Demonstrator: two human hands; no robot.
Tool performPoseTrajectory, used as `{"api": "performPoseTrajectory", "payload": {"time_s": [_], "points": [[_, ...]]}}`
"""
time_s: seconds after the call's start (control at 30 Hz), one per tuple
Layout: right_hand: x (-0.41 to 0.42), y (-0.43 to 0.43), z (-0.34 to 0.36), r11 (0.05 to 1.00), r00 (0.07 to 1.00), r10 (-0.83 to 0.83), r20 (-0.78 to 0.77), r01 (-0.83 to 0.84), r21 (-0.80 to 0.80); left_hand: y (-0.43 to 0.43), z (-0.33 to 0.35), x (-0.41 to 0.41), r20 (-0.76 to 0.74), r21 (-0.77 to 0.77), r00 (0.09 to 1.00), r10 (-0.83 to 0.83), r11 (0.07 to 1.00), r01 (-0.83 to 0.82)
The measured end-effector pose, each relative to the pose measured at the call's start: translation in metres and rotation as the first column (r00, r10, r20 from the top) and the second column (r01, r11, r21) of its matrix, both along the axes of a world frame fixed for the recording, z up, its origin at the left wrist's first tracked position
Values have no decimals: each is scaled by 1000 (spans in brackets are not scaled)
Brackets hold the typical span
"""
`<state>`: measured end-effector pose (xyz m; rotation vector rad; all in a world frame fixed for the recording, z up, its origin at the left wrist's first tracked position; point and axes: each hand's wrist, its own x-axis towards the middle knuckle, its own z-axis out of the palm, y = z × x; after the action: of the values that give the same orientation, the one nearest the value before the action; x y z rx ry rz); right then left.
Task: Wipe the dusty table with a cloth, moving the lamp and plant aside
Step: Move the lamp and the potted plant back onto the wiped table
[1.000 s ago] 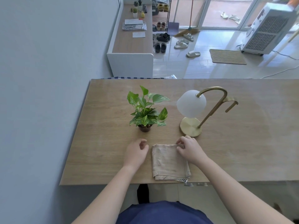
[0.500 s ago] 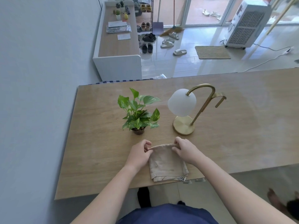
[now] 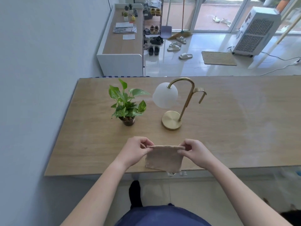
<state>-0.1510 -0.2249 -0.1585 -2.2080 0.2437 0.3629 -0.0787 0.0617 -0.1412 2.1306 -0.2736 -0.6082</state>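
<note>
Whereas beige cloth [image 3: 164, 158] lay flat half a second ago, left hand [image 3: 135, 152] and right hand [image 3: 195, 153] now pinch its far corners, raising that edge near front of table [image 3: 228, 128]. Potted plant [image 3: 126, 103], brass lamp [image 3: 165, 96] unmoved behind. Wiping not begun.

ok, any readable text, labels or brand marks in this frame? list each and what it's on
No text here can be read.
Print on the small tag hanging from the beige fabric cloth: blurred.
Text on the printed papers on the long wooden bench: too small.
Orange marks on the white air cooler: blurred.
</note>
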Motion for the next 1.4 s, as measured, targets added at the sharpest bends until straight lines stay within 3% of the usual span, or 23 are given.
{"api": "performPoseTrajectory", "payload": {"time_s": [0.33,0.53,0.8,0.87,1.0,1.13,1.23,1.4], "points": [[-81,-88,18,988,999,-40,-30,44,148,-74,3,-61,-113,-46,981,-159,987,155],[-73,-128,5,984,984,-123,-131,139,113,-122,-19,-41,-244,-118,952,-184,980,159],[-1,-154,-28,971,951,-239,-197,232,-55,-183,-69,23,-153,-82,987,-43,996,31],[15,-153,-33,958,947,-283,-150,272,-88,-189,-77,33,-101,-75,994,28,997,-35],[20,-135,-37,903,937,-341,70,347,-251,-187,-81,29,152,-9,986,61,998,-60],[-11,-93,-51,912,963,-132,236,211,-353,-174,-86,-4,406,149,900,-157,983,104],[-33,-73,-74,887,978,4,209,93,-453,-164,-98,-27,349,375,864,-363,899,226],[-44,-67,-99,826,996,68,64,-20,-563,-152,-112,-42,270,512,855,-443,818,263]]}}
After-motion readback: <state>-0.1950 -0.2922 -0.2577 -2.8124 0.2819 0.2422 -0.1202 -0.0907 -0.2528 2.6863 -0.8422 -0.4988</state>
